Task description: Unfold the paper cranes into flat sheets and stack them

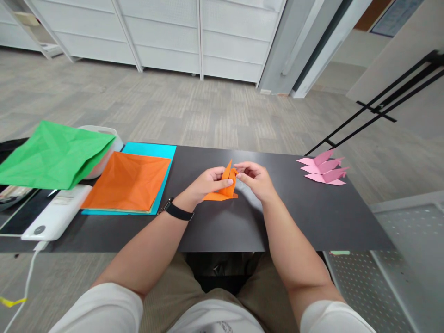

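Note:
An orange folded paper crane (pixel 227 187) is held above the middle of the dark table. My left hand (pixel 212 181) pinches its body, thumb across the near side. At its upper right, the fingers of my right hand (pixel 255 178) are closed on the small bent tip of the crane. One orange wing sticks out low toward the left, and another point rises upward. Several pink paper cranes (pixel 324 169) stand in a row on the right end of the table.
On the left lie orange paper (pixel 128 180) over blue sheets (pixel 149 148), green paper (pixel 55 152) on a clear container (pixel 113 134), and a white power bank (pixel 57 212) with a cable (pixel 29 277). The dark table (pixel 222 231) ends close to my lap.

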Tool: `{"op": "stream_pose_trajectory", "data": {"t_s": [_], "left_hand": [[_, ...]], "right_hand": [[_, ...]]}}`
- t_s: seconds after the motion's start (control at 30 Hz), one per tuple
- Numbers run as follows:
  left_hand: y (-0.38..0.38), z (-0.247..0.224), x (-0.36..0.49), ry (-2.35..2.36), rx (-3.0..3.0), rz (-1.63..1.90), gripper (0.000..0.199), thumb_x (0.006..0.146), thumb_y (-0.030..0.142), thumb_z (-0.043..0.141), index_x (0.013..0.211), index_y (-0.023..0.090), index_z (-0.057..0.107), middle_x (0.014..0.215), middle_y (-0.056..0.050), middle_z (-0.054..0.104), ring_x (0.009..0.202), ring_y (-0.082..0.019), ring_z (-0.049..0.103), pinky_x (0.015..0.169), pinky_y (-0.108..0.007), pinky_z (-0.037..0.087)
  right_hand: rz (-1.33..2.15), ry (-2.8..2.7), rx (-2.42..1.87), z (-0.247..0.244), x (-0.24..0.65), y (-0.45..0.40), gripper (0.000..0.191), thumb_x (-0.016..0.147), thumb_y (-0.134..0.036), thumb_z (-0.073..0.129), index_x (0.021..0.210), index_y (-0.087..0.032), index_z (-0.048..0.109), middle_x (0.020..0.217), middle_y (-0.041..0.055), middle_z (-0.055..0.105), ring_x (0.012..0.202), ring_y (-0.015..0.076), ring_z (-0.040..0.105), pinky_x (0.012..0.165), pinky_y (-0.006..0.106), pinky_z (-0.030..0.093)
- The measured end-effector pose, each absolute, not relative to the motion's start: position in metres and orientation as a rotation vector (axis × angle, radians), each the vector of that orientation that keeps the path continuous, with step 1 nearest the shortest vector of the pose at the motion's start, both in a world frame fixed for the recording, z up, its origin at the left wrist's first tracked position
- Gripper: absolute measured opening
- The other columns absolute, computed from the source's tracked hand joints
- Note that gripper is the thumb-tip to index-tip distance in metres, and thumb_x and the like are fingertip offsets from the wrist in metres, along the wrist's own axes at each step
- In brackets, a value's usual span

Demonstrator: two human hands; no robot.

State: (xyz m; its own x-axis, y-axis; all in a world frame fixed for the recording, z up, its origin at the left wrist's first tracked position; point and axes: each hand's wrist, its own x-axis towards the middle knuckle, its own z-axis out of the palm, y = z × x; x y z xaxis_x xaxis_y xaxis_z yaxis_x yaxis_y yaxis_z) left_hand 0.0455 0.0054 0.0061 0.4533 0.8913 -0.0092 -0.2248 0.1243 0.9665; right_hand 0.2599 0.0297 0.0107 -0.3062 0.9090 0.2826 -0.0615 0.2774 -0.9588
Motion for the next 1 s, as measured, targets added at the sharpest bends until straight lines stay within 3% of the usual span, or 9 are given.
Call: {"op": "stream_pose_trajectory", "data": {"t_s": [0.27, 0.47, 0.57, 0.8, 1.0], "left_hand": [[-0.005, 0.012, 0.052, 0.670, 1.216, 0.845, 0.044, 0.078, 0.049, 0.093, 0.092, 0.016, 0.067, 0.081, 0.000, 0.066, 0.070, -0.012, 0.061, 0.069, -0.027, 0.051], [-0.002, 0.006, 0.055, 0.680, 1.185, 0.929, 0.053, 0.085, 0.067, 0.081, 0.093, 0.016, 0.069, 0.080, -0.002, 0.066, 0.069, -0.012, 0.059, 0.066, -0.026, 0.047], [-0.003, 0.006, 0.056, 0.715, 1.185, 0.970, 0.050, 0.083, 0.062, 0.085, 0.082, 0.017, 0.064, 0.071, 0.003, 0.056, 0.061, -0.009, 0.048, 0.060, -0.023, 0.038], [-0.005, 0.009, 0.058, 0.735, 1.156, 1.115, 0.040, 0.084, 0.049, 0.086, 0.080, 0.017, 0.063, 0.074, 0.004, 0.056, 0.065, -0.009, 0.049, 0.064, -0.023, 0.041], [0.000, 0.005, 0.056, 0.801, 1.070, 1.331, 0.036, 0.082, 0.041, 0.087, 0.074, 0.018, 0.060, 0.075, 0.003, 0.061, 0.069, -0.010, 0.053, 0.068, -0.024, 0.044]], "right_hand": [[1.068, -1.572, -0.852, 0.018, 0.259, 0.023, 0.035, 0.089, -0.062, 0.080, 0.088, -0.027, 0.080, 0.090, 0.0043, 0.077, 0.085, 0.0208, 0.070, 0.082, 0.039, 0.058], [1.143, -1.596, -0.814, 0.016, 0.254, 0.022, 0.033, 0.090, -0.058, 0.080, 0.085, -0.026, 0.076, 0.082, 0.0021, 0.072, 0.075, 0.0181, 0.065, 0.074, 0.036, 0.055], [1.101, -1.621, -0.825, 0.014, 0.252, 0.023, 0.033, 0.090, -0.058, 0.080, 0.086, -0.026, 0.076, 0.086, 0.0029, 0.073, 0.080, 0.0190, 0.067, 0.078, 0.037, 0.055], [1.106, -1.685, -0.889, 0.012, 0.254, 0.022, 0.038, 0.092, -0.064, 0.074, 0.098, -0.026, 0.071, 0.088, 0.0018, 0.070, 0.080, 0.0187, 0.064, 0.076, 0.035, 0.053], [0.903, -1.993, -0.877, 0.019, 0.248, 0.020, 0.023, 0.095, -0.042, 0.073, 0.082, -0.024, 0.067, 0.081, 0.0001, 0.069, 0.078, 0.0175, 0.061, 0.077, 0.034, 0.047]]}}
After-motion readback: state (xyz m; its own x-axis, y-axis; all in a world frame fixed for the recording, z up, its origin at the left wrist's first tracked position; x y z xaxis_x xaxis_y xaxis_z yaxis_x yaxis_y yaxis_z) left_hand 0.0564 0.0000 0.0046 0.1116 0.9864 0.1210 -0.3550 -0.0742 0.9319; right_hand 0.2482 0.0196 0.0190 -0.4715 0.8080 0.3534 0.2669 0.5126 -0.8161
